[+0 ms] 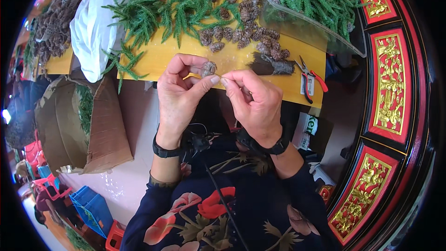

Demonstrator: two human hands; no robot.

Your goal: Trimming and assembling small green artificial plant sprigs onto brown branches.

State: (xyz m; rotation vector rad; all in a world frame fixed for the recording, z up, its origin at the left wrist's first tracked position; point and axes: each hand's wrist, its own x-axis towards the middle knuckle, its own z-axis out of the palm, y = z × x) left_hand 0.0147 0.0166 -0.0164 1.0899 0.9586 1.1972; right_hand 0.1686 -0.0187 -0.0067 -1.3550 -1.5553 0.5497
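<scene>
Head camera view, looking down at my two bare hands raised over the near edge of a yellow table (232, 58). My left hand (179, 97) holds a small brown pine cone (208, 68) pinched between its thumb and curled forefinger; the cone sits at the top of that hand, just above my thumb tip. My right hand (253, 104) is close beside it, thumb and forefinger pressed together in a fine pinch. The fingertips of both hands nearly meet just below and to the right of the cone. Something thin like a wire may run between them, but it is too fine for me to tell. Both wrists wear dark bands, and my sleeves are dark blue with red flowers.

On the table beyond my hands lies a loose pile of pine cones (241, 32), and behind that green fir sprigs (162, 14) spread across the yellow top. To the right of my hands rests a dark bundle of bark-like material (274, 66), and just beyond it red-handled pliers (309, 79). A clear plastic tray (302, 30) of more greenery stands at the far right. At my left, below the table, a cardboard box (93, 125) stands open with greenery inside, and a white plastic bag (90, 28) hangs over the table edge.
</scene>
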